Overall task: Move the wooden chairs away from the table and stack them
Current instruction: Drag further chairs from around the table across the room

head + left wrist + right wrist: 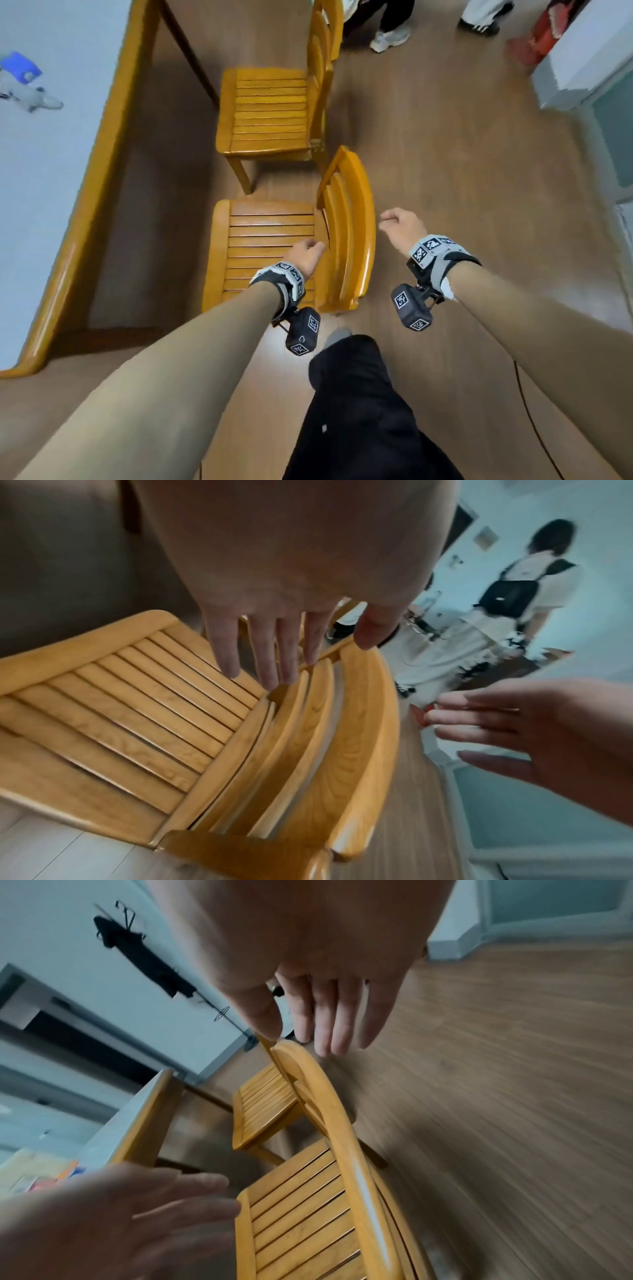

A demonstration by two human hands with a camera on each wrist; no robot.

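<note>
Two yellow wooden slatted chairs stand on the floor beside the table (102,164). The near chair (270,246) is right in front of me, its curved backrest (359,226) to the right. The far chair (267,113) stands beyond it. My left hand (306,255) hovers over the rear of the near seat (113,723) with fingers (270,653) extended, holding nothing. My right hand (400,224) floats just right of the backrest (342,1123), fingers (329,1020) straight and spread, touching nothing that I can see.
The table's white top carries a blue-and-grey object (24,78) at the far left. Other people's legs and shoes (390,37) stand beyond the far chair. A white cabinet (589,51) sits at the right. My own dark trouser leg (356,404) is below.
</note>
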